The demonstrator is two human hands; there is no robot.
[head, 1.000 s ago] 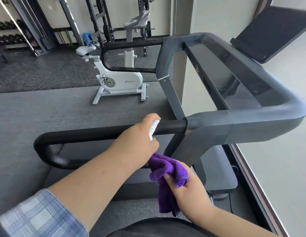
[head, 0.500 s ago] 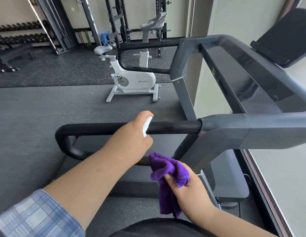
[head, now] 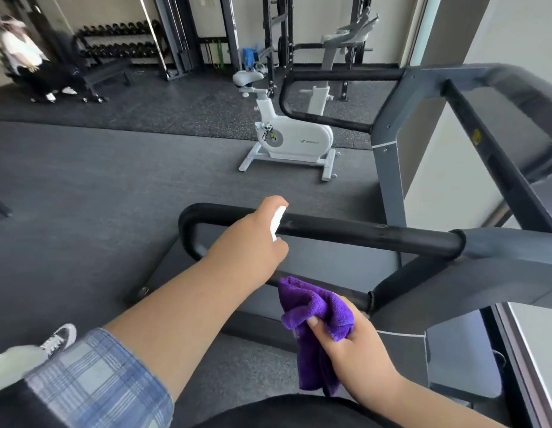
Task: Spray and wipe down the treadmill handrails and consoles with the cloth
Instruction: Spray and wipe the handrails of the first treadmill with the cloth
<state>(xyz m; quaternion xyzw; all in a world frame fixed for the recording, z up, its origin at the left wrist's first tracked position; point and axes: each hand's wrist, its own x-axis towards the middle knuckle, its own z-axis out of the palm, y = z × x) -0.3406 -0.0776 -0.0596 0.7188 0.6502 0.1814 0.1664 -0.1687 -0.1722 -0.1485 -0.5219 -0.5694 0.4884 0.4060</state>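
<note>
Two hands busy: our left hand point(head: 253, 239) gripped small white spray bottle point(head: 277, 222) at black padded handrail point(head: 361, 234); right hand point(head: 355, 344) pinched bunched purple microfibre cloth point(head: 315, 316); wiping seemingly not begun.

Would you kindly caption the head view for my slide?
Left hand aims a spray bottle at the handrail; right hand holds the cloth.

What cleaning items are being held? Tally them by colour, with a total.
Purple: 1, the cloth gripped by the right hand.
White: 1, the spray bottle gripped by the left hand, beside the black handrail.
Total: 2.
</note>
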